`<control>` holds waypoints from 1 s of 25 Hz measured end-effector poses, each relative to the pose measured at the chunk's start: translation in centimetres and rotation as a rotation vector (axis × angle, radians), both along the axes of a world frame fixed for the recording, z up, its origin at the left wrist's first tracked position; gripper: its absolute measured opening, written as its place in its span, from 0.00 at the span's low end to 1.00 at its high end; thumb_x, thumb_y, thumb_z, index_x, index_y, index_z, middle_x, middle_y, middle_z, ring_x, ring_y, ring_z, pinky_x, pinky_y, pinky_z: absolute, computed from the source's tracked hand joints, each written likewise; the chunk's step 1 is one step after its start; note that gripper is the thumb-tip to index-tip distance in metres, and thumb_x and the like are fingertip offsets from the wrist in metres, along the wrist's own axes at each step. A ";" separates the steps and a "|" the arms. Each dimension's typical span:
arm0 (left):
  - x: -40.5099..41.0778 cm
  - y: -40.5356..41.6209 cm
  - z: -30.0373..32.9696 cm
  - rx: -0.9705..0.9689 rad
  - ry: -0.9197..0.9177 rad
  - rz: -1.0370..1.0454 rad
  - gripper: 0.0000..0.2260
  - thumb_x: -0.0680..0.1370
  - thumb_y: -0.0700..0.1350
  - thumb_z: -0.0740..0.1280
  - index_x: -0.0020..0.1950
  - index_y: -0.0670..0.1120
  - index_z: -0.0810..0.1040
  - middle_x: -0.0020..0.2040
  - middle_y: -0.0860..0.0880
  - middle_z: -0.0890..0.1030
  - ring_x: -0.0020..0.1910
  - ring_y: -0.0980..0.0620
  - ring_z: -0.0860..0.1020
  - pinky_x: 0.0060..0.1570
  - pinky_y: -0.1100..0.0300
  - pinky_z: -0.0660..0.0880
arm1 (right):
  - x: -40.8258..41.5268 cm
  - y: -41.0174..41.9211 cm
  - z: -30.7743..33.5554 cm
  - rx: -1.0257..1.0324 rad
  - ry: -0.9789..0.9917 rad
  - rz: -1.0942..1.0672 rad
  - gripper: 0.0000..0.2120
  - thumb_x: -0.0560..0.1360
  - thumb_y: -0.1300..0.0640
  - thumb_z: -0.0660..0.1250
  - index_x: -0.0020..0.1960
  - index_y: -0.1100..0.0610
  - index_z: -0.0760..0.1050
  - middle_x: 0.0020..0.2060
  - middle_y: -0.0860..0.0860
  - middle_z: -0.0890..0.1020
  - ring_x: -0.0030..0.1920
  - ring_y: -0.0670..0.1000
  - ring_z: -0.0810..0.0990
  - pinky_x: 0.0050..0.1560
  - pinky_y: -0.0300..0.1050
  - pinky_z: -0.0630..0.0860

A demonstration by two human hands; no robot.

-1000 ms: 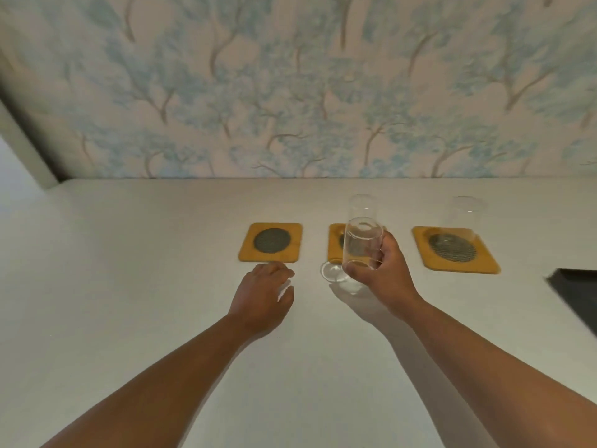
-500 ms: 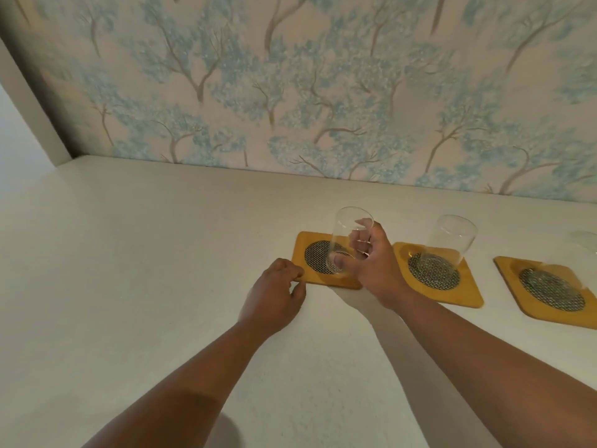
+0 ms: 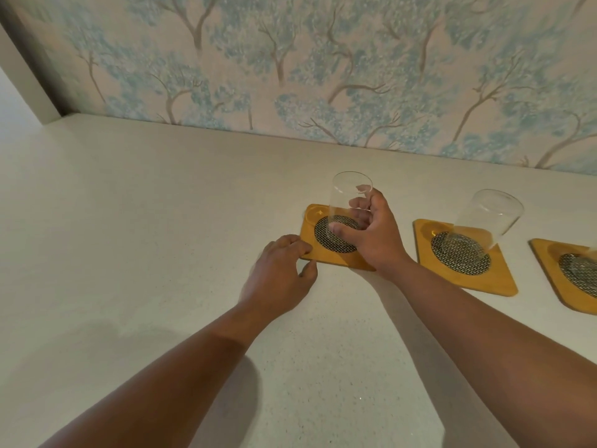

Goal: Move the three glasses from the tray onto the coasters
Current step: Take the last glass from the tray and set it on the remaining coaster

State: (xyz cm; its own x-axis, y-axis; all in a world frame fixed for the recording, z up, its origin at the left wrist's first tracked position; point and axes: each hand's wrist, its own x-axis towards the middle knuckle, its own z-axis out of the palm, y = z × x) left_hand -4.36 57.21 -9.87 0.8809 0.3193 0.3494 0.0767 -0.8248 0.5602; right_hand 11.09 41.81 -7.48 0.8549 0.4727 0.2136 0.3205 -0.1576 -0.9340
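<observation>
Glass set down on the left coaster, no writing visible anywhere

The right hand point(image 3: 371, 236) grasps the glass point(image 3: 347, 208), now lower than half a second ago and standing on the left coaster point(image 3: 326, 236); the left hand's point(image 3: 281, 270) curled fingertips still press that coaster's near corner, holding nothing, on the bench point(image 3: 129, 221). A second glass point(image 3: 484, 221) stands on the middle coaster point(image 3: 465, 257).

Three square yellow wooden coasters with dark round mesh centres lie in a row on a pale countertop. A clear cylindrical glass point(image 3: 347, 205) stands on the left coaster point(image 3: 323, 240). A second clear glass point(image 3: 481, 227) stands on the middle coaster point(image 3: 465, 273). The right coaster point(image 3: 562, 273) is cut off by the frame edge; a third glass's base point(image 3: 586, 270) shows on it.
</observation>
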 end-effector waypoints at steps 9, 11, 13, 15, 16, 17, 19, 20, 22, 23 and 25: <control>0.0 0.0 -0.1 0.018 -0.012 -0.009 0.13 0.78 0.54 0.69 0.60 0.51 0.81 0.61 0.53 0.80 0.56 0.54 0.76 0.53 0.54 0.78 | -1.3 -0.9 -0.1 -0.225 -0.089 -0.075 0.55 0.63 0.43 0.81 0.81 0.44 0.53 0.62 0.44 0.79 0.61 0.47 0.76 0.66 0.49 0.73; -0.1 0.0 -0.1 0.020 -0.017 -0.013 0.13 0.78 0.54 0.69 0.60 0.51 0.80 0.61 0.53 0.80 0.55 0.55 0.75 0.53 0.56 0.78 | -1.4 -0.8 -0.1 -0.245 -0.103 -0.077 0.53 0.64 0.45 0.81 0.80 0.46 0.55 0.61 0.44 0.81 0.60 0.47 0.77 0.67 0.53 0.74; -0.1 0.0 0.0 0.019 -0.016 -0.012 0.13 0.78 0.54 0.68 0.61 0.51 0.80 0.61 0.53 0.80 0.56 0.55 0.75 0.53 0.56 0.78 | -1.4 -0.7 0.0 -0.271 -0.116 -0.088 0.51 0.64 0.45 0.80 0.80 0.47 0.57 0.62 0.46 0.81 0.61 0.48 0.77 0.67 0.57 0.73; -0.1 -0.1 0.1 0.016 -0.007 -0.011 0.14 0.79 0.54 0.68 0.61 0.51 0.80 0.62 0.53 0.80 0.56 0.54 0.76 0.53 0.55 0.78 | -1.4 -0.6 0.0 -0.298 -0.119 -0.105 0.50 0.64 0.43 0.80 0.79 0.47 0.58 0.62 0.48 0.81 0.63 0.51 0.77 0.67 0.59 0.72; -0.1 -0.1 0.2 0.014 -0.003 -0.010 0.14 0.79 0.54 0.68 0.62 0.50 0.80 0.62 0.53 0.80 0.56 0.54 0.76 0.54 0.54 0.79 | -1.4 -0.6 0.0 -0.310 -0.121 -0.111 0.49 0.64 0.43 0.80 0.78 0.47 0.59 0.63 0.48 0.81 0.63 0.51 0.76 0.67 0.59 0.72; -0.2 -0.1 0.2 0.012 0.001 -0.010 0.14 0.79 0.54 0.68 0.62 0.50 0.80 0.62 0.53 0.80 0.57 0.54 0.76 0.54 0.54 0.79 | -1.4 -0.6 0.0 -0.317 -0.123 -0.117 0.48 0.65 0.42 0.80 0.78 0.47 0.59 0.62 0.48 0.81 0.63 0.51 0.76 0.67 0.59 0.73; -0.2 -0.1 0.3 0.010 0.005 -0.012 0.14 0.79 0.54 0.68 0.62 0.50 0.80 0.62 0.53 0.80 0.56 0.53 0.76 0.54 0.53 0.79 | -1.4 -0.5 0.0 -0.319 -0.134 -0.124 0.47 0.65 0.42 0.80 0.77 0.48 0.60 0.61 0.48 0.81 0.60 0.49 0.76 0.65 0.58 0.74; -0.2 -0.1 0.4 0.008 0.003 -0.016 0.14 0.79 0.54 0.68 0.62 0.50 0.80 0.61 0.52 0.80 0.56 0.53 0.76 0.53 0.53 0.79 | -1.5 -0.5 0.0 -0.319 -0.141 -0.126 0.47 0.65 0.42 0.80 0.77 0.49 0.61 0.60 0.48 0.81 0.58 0.48 0.75 0.64 0.58 0.75; -0.3 -0.2 0.5 0.002 0.000 -0.022 0.14 0.79 0.53 0.68 0.62 0.49 0.81 0.61 0.52 0.80 0.54 0.53 0.77 0.53 0.52 0.79 | -1.5 -0.5 0.0 -0.324 -0.152 -0.131 0.46 0.65 0.42 0.80 0.77 0.49 0.62 0.60 0.48 0.81 0.57 0.48 0.75 0.63 0.57 0.76; -0.3 -0.2 0.5 0.001 -0.002 -0.024 0.14 0.79 0.53 0.68 0.61 0.49 0.81 0.61 0.52 0.80 0.54 0.53 0.77 0.52 0.52 0.79 | -1.5 -0.5 0.1 -0.326 -0.154 -0.134 0.46 0.65 0.42 0.80 0.77 0.49 0.62 0.59 0.48 0.81 0.57 0.48 0.76 0.63 0.58 0.76; -0.3 -0.2 0.5 0.001 0.000 -0.023 0.14 0.79 0.53 0.68 0.61 0.49 0.81 0.61 0.52 0.80 0.54 0.53 0.76 0.53 0.52 0.79 | -1.6 -0.5 0.1 -0.330 -0.159 -0.136 0.46 0.65 0.42 0.80 0.76 0.50 0.62 0.59 0.48 0.81 0.57 0.49 0.76 0.63 0.58 0.75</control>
State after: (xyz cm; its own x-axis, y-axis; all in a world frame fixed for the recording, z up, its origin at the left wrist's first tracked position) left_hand -4.69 57.02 -9.35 0.8878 0.2989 0.3500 0.0579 -0.8269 0.5593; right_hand 9.53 41.34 -7.38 0.8827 0.4234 0.2040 0.4132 -0.4924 -0.7660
